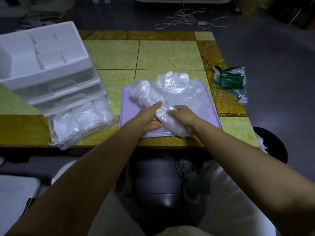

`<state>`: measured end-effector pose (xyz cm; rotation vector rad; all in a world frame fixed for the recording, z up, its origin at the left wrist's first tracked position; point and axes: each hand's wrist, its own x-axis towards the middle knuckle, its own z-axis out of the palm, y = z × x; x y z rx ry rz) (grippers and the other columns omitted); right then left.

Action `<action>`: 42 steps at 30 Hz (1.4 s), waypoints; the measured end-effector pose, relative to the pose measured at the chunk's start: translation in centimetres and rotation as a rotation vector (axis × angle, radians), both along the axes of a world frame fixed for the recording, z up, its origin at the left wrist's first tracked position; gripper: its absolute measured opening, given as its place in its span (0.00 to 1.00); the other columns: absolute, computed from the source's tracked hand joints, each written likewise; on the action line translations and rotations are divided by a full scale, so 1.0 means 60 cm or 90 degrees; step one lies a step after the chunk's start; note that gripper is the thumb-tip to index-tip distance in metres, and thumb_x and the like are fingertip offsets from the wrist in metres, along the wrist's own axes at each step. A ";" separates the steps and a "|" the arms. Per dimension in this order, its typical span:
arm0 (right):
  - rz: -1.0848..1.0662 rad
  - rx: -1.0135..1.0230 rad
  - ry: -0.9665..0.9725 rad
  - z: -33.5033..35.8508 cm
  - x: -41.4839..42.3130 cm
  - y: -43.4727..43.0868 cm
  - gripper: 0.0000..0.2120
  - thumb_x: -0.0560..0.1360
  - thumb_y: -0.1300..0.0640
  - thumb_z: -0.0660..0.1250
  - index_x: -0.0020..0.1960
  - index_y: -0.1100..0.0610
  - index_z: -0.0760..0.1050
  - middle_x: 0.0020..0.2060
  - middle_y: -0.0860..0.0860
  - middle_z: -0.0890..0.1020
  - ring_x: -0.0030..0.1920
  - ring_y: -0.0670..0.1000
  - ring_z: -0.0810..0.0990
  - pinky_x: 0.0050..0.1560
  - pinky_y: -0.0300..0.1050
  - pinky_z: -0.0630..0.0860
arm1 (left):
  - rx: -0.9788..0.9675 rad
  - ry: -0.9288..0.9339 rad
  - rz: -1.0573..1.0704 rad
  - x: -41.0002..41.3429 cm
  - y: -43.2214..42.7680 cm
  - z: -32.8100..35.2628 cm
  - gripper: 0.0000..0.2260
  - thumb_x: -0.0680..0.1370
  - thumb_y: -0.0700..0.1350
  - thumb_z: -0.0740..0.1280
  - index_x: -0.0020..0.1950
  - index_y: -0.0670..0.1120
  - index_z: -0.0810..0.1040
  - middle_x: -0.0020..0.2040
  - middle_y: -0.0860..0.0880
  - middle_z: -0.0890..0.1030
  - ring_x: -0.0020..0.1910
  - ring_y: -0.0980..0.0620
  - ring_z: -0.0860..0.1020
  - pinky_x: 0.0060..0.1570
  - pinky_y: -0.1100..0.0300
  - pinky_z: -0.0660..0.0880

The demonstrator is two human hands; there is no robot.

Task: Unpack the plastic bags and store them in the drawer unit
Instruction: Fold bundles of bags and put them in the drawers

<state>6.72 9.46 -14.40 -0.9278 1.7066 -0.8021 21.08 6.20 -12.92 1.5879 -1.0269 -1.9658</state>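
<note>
**Bags rolled on the tray**

Bags (pixel 172 89) lay heaped on the tray (pixel 125 116), with the near end rolled up. The left hand (pixel 150 118) cupped the roll from beneath, thumb over the top. The right hand (pixel 185 116) curled its fingers round it. The drawer unit (pixel 51 68) stood well off to the left. My read of the risk: slick film might spring open or slide off if either grip eased.

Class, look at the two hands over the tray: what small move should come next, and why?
Probably lift the bundle of clear bags off the purple tray toward the drawer unit: the left hand and right hand both grip it, gathered together.
</note>
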 end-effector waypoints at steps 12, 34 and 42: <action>-0.065 -0.117 0.068 0.046 0.071 0.015 0.22 0.69 0.53 0.75 0.59 0.55 0.69 0.43 0.50 0.73 0.39 0.48 0.73 0.41 0.40 0.70 | -0.179 -0.031 0.294 0.084 0.003 -0.001 0.14 0.74 0.41 0.71 0.58 0.38 0.77 0.53 0.41 0.82 0.50 0.43 0.81 0.53 0.49 0.78; -0.012 0.019 -0.271 0.051 0.179 0.031 0.12 0.76 0.52 0.68 0.51 0.61 0.77 0.40 0.55 0.81 0.38 0.51 0.80 0.36 0.41 0.78 | -0.106 0.065 0.172 0.163 0.061 0.046 0.19 0.75 0.40 0.69 0.65 0.39 0.71 0.52 0.43 0.81 0.42 0.50 0.80 0.37 0.59 0.79; -0.093 -0.066 -0.284 0.049 0.191 0.029 0.11 0.78 0.62 0.62 0.60 0.61 0.73 0.46 0.56 0.81 0.46 0.54 0.80 0.52 0.47 0.78 | -0.064 -0.083 0.138 0.188 0.075 0.062 0.24 0.70 0.59 0.72 0.53 0.42 0.74 0.38 0.45 0.80 0.43 0.45 0.79 0.43 0.56 0.76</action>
